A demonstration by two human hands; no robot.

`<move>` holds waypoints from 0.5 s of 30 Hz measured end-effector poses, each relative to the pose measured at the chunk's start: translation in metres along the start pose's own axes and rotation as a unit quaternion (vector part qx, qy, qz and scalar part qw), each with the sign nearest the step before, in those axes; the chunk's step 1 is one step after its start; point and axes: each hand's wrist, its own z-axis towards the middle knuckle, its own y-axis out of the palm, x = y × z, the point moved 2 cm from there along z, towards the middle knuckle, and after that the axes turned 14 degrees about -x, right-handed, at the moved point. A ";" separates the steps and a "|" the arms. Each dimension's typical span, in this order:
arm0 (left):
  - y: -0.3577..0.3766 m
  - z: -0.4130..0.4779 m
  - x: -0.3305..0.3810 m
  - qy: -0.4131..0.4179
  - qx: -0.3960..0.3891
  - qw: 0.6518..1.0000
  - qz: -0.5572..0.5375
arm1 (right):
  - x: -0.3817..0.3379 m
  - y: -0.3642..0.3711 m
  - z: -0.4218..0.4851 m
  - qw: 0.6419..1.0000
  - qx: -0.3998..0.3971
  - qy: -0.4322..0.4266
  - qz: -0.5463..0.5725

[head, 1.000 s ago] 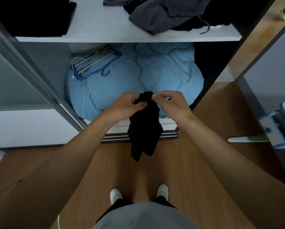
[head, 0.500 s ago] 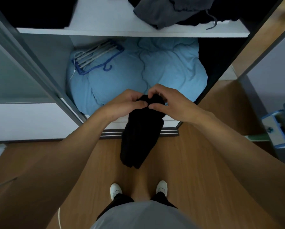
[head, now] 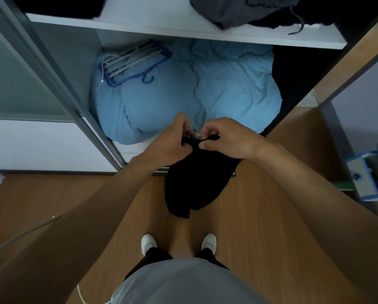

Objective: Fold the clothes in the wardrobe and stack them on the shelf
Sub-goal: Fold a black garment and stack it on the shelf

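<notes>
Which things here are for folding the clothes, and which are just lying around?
For the job:
black garment, pinched at its top by the left hand and right hand
crumpled grey garment on the white shelf
dark pile at the shelf's left end

Just lying about:
blue hangers
light blue duvet under them
blue-and-white container at the right edge
</notes>
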 end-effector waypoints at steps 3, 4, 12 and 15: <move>0.002 -0.001 -0.013 -0.024 0.041 0.999 0.008 | -0.003 0.001 0.002 0.999 0.003 0.018 -0.043; 0.003 -0.001 -0.018 -0.034 0.052 0.998 -0.001 | -0.005 0.002 0.003 0.998 0.002 0.028 -0.062; 0.015 -0.017 -0.047 -0.058 0.075 0.995 -0.019 | -0.012 0.001 0.007 0.995 -0.081 0.030 -0.051; 0.017 -0.018 -0.047 -0.036 0.084 0.995 -0.042 | -0.009 0.004 0.009 0.977 -0.173 0.093 -0.085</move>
